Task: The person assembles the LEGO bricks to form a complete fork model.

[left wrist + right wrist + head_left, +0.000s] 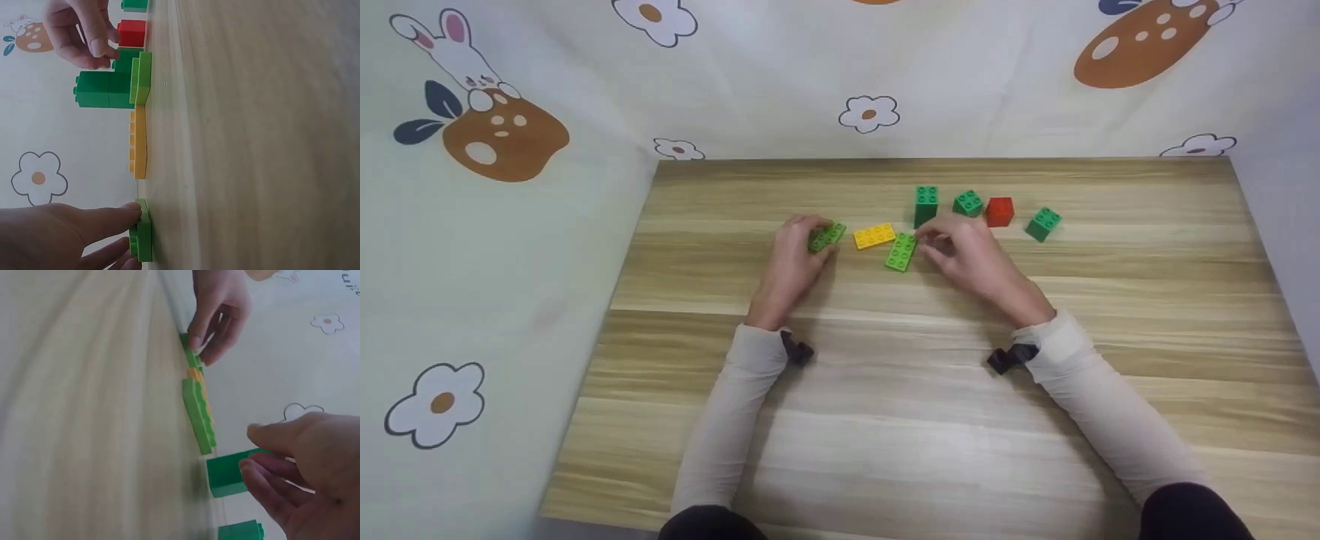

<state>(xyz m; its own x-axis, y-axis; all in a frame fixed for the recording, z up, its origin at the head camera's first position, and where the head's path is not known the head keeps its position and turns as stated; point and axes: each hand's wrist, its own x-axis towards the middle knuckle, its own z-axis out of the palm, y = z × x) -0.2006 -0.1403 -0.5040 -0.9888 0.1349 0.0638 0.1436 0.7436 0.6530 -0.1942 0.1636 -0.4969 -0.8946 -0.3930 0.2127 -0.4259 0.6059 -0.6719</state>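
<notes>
The left hand [797, 251] lightly pinches the left light green brick [826, 237] on the worktop [885, 420], thumb on one side and bent fingers on the other. The right hand [971, 251] holds nothing; its fingers are loosely bent, with a gap to the thumb, just beside the right light green brick [901, 253] and in front of the tall dark green stack [926, 206]. That stack looks the likeliest casualty: a knuckle brushing it while the fingers come down beside it could tip it over. The yellow brick [874, 236] lies so near the right light green one that a careless grasp there might shove it askew. With the left thumb near one end, lifting could make the brick swivel. The red brick [1000, 212] and two dark green bricks, one behind the right hand [968, 203] and one farther right [1042, 224], limit sideways sweeps. The patterned cloth [765, 90] borders the worktop's far edge, so reaching past the stack offers little room; the broadest space lies nearer the person, between the forearms.
</notes>
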